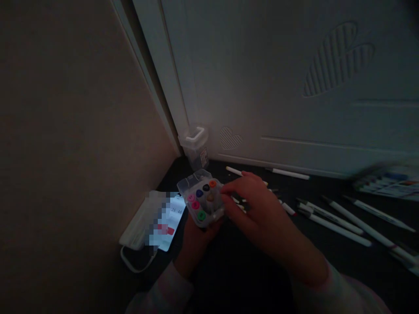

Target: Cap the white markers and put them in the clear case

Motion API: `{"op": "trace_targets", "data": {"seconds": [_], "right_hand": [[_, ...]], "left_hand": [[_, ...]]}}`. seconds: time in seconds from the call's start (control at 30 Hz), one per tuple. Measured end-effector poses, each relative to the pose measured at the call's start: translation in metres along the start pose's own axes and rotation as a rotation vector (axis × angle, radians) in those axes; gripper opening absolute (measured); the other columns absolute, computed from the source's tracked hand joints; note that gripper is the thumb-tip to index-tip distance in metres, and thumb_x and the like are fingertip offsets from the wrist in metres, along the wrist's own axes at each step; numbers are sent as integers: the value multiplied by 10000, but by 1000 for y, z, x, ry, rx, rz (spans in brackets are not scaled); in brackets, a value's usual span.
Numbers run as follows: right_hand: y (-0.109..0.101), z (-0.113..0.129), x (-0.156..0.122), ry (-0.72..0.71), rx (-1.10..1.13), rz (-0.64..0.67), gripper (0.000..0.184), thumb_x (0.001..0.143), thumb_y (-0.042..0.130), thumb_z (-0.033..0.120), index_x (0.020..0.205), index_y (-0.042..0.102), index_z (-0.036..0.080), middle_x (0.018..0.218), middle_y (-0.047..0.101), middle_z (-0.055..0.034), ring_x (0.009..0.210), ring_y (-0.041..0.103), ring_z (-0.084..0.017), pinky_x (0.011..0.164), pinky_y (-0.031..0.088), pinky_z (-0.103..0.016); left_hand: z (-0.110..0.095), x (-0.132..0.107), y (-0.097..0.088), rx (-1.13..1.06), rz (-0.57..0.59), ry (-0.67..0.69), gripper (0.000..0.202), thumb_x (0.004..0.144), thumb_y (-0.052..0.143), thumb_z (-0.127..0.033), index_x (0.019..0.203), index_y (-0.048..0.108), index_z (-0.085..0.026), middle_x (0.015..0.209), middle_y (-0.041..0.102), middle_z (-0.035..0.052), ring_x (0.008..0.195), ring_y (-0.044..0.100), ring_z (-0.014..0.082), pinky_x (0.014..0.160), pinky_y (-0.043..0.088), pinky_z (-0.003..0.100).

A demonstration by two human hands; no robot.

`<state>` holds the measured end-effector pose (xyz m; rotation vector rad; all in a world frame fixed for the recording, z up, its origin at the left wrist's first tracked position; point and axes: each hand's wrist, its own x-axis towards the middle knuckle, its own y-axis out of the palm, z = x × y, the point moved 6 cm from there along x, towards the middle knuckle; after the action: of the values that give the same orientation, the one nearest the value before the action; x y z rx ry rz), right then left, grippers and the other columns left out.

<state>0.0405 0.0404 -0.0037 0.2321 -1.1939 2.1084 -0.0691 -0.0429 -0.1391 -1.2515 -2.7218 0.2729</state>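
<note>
My left hand (pixel 196 240) is wrapped round a clear plastic marker case (pixel 218 214) and holds it up, tilted towards me. Several markers stand inside with their coloured ends up, among them a green marker (pixel 200 215), an orange marker (pixel 212 184) and a dark blue marker (pixel 199 193). At the case's right rim, beside a brown marker end (pixel 210 198), the thumb and forefinger of my right hand (pixel 255 203) come together. Whatever they pinch there is hidden. The case's lid (pixel 186 182) appears folded back on the far side.
Loose white markers (pixel 340 226) lie across the dark tabletop on the right, near a blurred pack of pens (pixel 389 183). A lidded clear container (pixel 198 150) stands in the back corner. Left of my hands lie a lit phone (pixel 173 222) and a pale object with a strap (pixel 137 226). Walls rise behind and left.
</note>
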Motion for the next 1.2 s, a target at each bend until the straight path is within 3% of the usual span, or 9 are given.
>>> {"op": "trace_targets", "data": {"seconds": [0.3,0.47,0.7,1.0,1.2], "right_hand": [[-19,-10,0,43,-27,-80,112,814,478,184,846,584,166,818,613,-32,799,549,-158,846,381,-356],[-7,-6,1,-11,-25,-9,173,814,466,160,888,622,147,925,606,-61,901,511,-174,843,385,-354],[20,4,0,-63,-51,147,205,814,473,200,929,643,198,1112,570,-46,1062,455,-210,1000,250,-458],[22,6,-1,-49,-61,168,218,820,470,215,967,630,202,1102,566,-53,1091,435,-213,1016,225,-470],[24,8,-1,-70,-50,173,212,825,465,213,963,625,194,1070,585,-39,1079,432,-210,1010,240,-452]], "left_hand": [[5,1,-5,-2,-67,-63,586,607,693,-335,1113,450,-169,1121,572,100,1048,529,250,912,382,407],[2,2,-4,24,-57,-20,547,610,686,-311,1090,456,-185,1098,580,84,1022,540,249,907,379,432],[-4,4,-4,-24,-62,31,554,577,675,-311,1070,464,-175,1065,595,88,975,564,260,838,433,406],[-4,3,-4,17,-62,34,519,602,651,-346,1058,470,-175,1019,595,86,974,560,259,832,433,403],[-5,3,-3,1,-52,28,408,603,650,-352,944,505,-181,937,615,69,900,581,246,794,451,396]]}}
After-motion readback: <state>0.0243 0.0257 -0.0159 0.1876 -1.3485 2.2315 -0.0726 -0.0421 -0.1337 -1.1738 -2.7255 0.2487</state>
